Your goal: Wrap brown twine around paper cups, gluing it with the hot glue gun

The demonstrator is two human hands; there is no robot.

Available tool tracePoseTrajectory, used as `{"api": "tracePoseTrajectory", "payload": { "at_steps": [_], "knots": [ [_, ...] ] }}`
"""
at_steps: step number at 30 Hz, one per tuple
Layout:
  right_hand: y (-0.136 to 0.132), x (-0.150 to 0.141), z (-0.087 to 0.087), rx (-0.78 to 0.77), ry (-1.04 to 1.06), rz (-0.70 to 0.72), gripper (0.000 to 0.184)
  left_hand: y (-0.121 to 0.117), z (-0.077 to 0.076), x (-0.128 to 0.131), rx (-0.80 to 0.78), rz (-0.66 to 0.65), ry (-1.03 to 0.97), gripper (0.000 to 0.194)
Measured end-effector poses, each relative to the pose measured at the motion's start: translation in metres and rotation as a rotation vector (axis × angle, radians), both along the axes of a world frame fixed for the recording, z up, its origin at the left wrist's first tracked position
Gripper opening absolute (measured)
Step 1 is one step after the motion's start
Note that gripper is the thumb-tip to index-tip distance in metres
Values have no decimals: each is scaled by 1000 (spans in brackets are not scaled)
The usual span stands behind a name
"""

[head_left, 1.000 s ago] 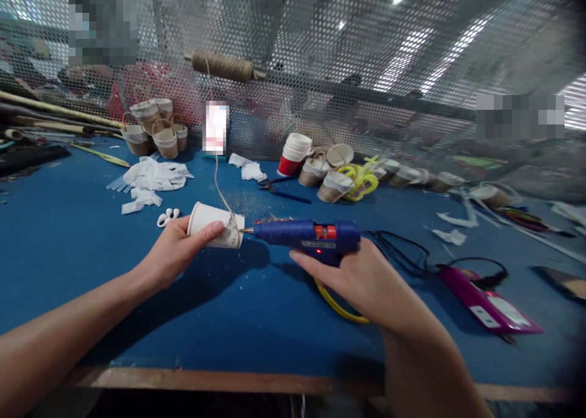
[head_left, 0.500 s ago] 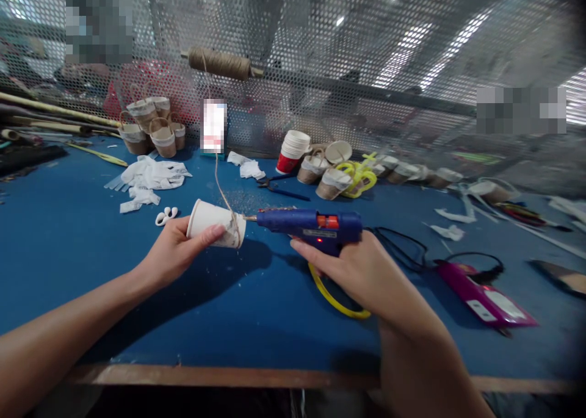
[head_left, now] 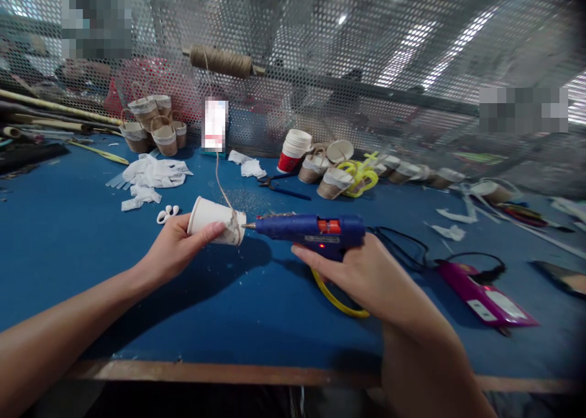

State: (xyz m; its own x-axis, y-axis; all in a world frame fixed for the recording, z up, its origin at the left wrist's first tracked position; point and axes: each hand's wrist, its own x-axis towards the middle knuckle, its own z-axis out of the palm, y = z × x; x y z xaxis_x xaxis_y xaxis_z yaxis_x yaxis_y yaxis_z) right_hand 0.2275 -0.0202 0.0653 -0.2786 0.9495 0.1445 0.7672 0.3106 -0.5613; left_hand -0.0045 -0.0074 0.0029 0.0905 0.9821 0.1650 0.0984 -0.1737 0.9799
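Note:
A white paper cup lies tilted on its side in the grip of my left hand, its base end facing right. Brown twine runs down from a spool to the cup's base end, where it is wrapped or stuck. My right hand is closed around the handle of a blue hot glue gun, whose red light is lit. The gun's metal nozzle is at the cup's base end, by the twine; whether it touches, I cannot tell. A yellow ring-like handle shows beneath the right hand.
Twine-wrapped little baskets stand at the back left. Stacked paper cups, dark-handled pliers and more baskets sit at the back. White fabric scraps lie left. A purple power strip with a black cord lies right.
The glue gun's nozzle has shifted slightly down along the cup's base end, and the gun's body has dropped a little. The left hand still holds the cup in nearly the same place.

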Motion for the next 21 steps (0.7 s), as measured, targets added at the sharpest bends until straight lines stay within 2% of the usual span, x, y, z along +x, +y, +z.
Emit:
{"api": "tracePoseTrajectory", "payload": {
  "at_steps": [4, 9, 14, 21],
  "knots": [
    [1, 0, 4, 16, -63, 57, 24, -1, 1, 0, 9, -13, 19, 17],
    [4, 0, -2, -85, 46, -41, 30, -2, 3, 1, 23, -16, 38, 18],
    [3, 1, -6, -79, 58, -55, 33, -1, 3, 1, 25, -9, 43, 18],
    [3, 1, -1, -45, -23, 35, 26, -1, 0, 0, 16, -13, 38, 18]
  ]
}}
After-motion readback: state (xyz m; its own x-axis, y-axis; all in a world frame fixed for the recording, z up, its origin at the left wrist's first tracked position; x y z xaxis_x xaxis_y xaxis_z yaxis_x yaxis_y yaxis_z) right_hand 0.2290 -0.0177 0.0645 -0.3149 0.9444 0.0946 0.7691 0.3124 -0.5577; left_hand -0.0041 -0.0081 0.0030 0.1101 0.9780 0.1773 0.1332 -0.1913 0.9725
